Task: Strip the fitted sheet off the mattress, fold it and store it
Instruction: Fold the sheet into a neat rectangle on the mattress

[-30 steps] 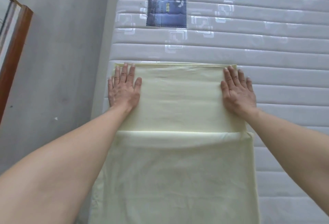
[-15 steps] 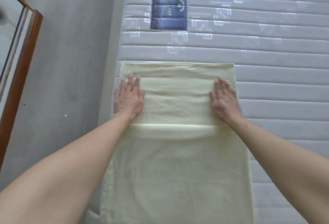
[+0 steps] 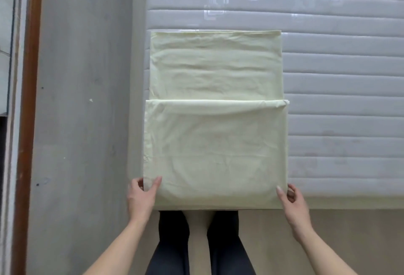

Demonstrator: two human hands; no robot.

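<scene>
Now our left hand (image 3: 142, 195) and right hand (image 3: 291, 198) pinch the sheet's (image 3: 215, 143) near corners on the mattress (image 3: 341, 78); we judge that uneven lifting could skew the stacked layers.

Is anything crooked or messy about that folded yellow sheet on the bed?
Only slightly. The sheet lies square on the mattress, but its near layer sticks out past the far layer on both sides, with a small corner poking out at the right end of the fold. The cloth is lightly creased. The left hand and right hand grip its near corners.
</scene>
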